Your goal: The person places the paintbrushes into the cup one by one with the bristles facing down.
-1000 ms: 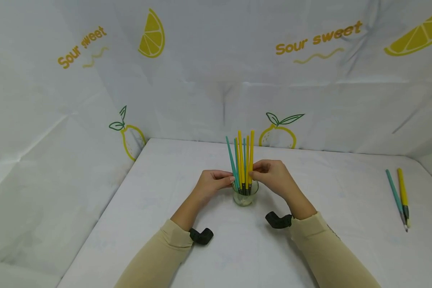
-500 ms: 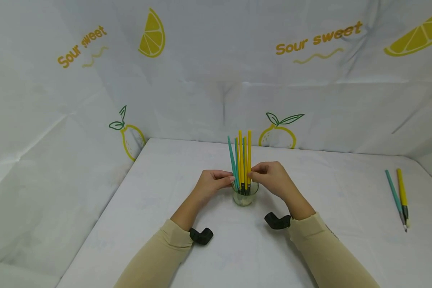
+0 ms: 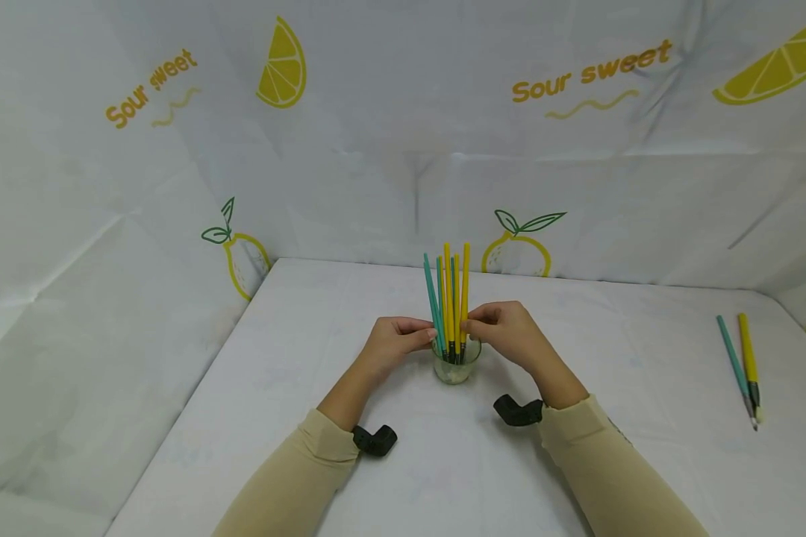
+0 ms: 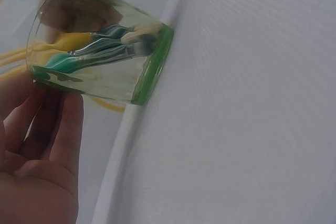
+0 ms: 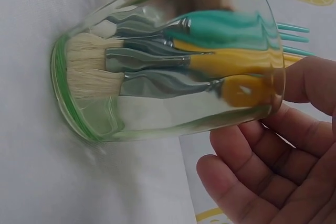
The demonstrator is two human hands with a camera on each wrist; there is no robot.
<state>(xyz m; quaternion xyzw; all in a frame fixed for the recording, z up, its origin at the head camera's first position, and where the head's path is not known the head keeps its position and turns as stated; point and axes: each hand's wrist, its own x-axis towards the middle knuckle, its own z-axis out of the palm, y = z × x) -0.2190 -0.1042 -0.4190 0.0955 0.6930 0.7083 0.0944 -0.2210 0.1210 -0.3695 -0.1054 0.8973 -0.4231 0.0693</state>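
A clear glass with a green-tinted base stands upright on the table, holding several teal and yellow paintbrushes, bristles down. My left hand grips the glass at its left rim, its thumb close by the teal handles. On the opposite side, my right hand pinches the rightmost yellow paintbrush just above the rim. Through the glass wall in the right wrist view, the pale bristles and metal ferrules show near the bottom. Fingertips behind the rim are partly hidden.
A teal paintbrush and a yellow paintbrush lie side by side at the table's right. White cloth with lemon prints hangs behind the table. A black wrist-worn piece juts from each sleeve.
The rightmost yellow paintbrush has shifted slightly left, toward the others, with my right hand. The leftmost teal handle leans a little less. My left hand has stayed in place.
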